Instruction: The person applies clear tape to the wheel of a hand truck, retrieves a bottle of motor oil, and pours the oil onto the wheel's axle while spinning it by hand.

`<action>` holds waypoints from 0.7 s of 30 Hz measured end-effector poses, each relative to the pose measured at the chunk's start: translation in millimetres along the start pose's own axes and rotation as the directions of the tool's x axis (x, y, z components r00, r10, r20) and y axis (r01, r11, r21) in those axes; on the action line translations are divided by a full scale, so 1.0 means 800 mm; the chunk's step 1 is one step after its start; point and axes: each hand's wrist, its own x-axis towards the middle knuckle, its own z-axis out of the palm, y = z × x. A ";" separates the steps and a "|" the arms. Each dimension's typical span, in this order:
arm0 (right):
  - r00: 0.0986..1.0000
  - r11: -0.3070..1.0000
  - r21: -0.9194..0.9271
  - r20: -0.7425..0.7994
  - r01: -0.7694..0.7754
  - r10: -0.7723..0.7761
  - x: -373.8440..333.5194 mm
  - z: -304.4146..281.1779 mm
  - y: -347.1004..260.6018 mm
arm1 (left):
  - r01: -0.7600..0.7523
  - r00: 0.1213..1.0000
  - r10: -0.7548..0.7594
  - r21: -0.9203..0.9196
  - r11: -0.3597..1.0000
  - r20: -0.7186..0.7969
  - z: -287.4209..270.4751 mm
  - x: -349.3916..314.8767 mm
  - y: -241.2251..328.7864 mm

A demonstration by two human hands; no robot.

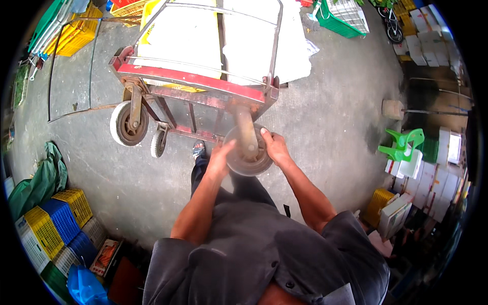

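From here I see the left hand (220, 158) and right hand (275, 146) grasping opposite sides of a grey wheel (255, 166), under the right corner of the near edge of a red-framed cart (188, 79). Another wheel (121, 123) sits beneath that edge's left corner.

one cart (193, 81), three wheels (248, 163) (123, 125) (158, 144), one green seat (403, 145)

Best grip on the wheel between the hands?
Probably the wheel's outer rim, from the person's side: left hand on its left edge, right hand on its right. The fork covers the upper middle down to the hub, leaving the round rim exposed at both sides. Opposed holds should steady it if it turns.
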 end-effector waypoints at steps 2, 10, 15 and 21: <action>0.999 0.996 -0.079 -0.003 -0.041 0.041 -0.016 -0.006 -0.006 | 0.020 0.999 -0.020 0.001 1.000 0.028 -0.005 -0.006 -0.005; 0.999 0.992 0.117 0.015 -0.037 0.036 -0.013 -0.012 0.011 | 0.020 1.000 -0.019 0.081 0.997 -0.006 0.012 -0.004 0.003; 0.999 0.994 -0.108 -0.031 -0.025 0.022 -0.024 -0.022 -0.027 | 0.053 0.999 -0.054 -0.063 0.997 0.000 0.012 -0.006 0.003; 0.999 0.952 0.306 0.044 -0.023 0.010 -0.013 -0.006 0.020 | -0.059 0.998 0.058 0.048 0.997 0.006 0.010 -0.005 -0.009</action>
